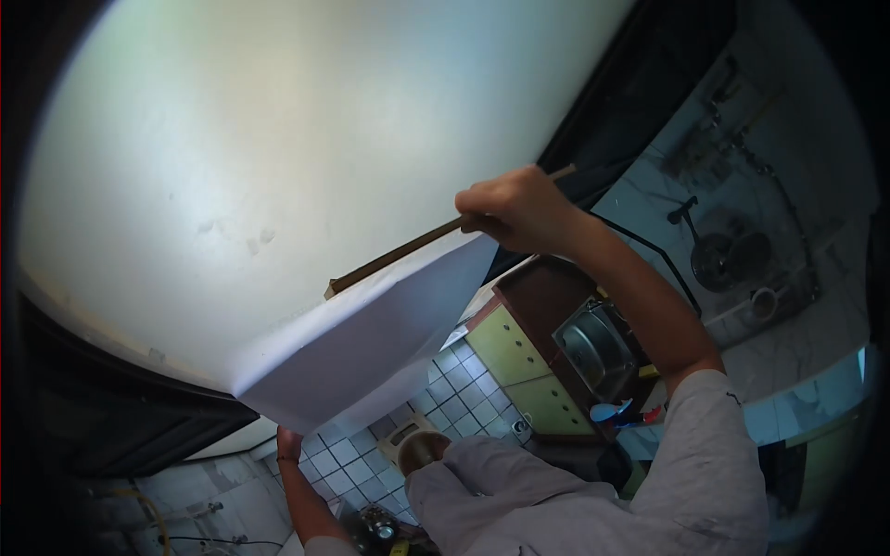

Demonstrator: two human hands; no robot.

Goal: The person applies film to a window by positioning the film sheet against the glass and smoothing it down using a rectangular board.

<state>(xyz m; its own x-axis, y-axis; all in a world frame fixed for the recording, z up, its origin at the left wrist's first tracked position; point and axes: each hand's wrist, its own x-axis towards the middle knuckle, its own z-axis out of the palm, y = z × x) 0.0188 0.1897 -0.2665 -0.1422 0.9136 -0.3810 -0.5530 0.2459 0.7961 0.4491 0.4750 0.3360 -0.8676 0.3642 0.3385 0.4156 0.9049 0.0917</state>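
A large white sheet (pixel 371 343) slopes beneath a pale ceiling or upper surface (pixel 306 120), its left corner close to that surface's dark edge. Along the sheet's upper side lies a long, thin brown strip (pixel 399 254). My right hand (pixel 514 211) is raised with its fingers closed around the strip near its right end, beside the sheet's right corner. Lower down on the left, my left hand (pixel 290 443) is against the sheet's lower edge; the sheet hides most of its fingers.
Below right are a metal sink (pixel 596 350), green cabinets (pixel 521 357) and a pan (pixel 712 261) by the wall. One foot stands on a small stool (pixel 399 434) over the tiled floor (pixel 454 394). Pipes and a yellow hose (pixel 153 505) are at the lower left.
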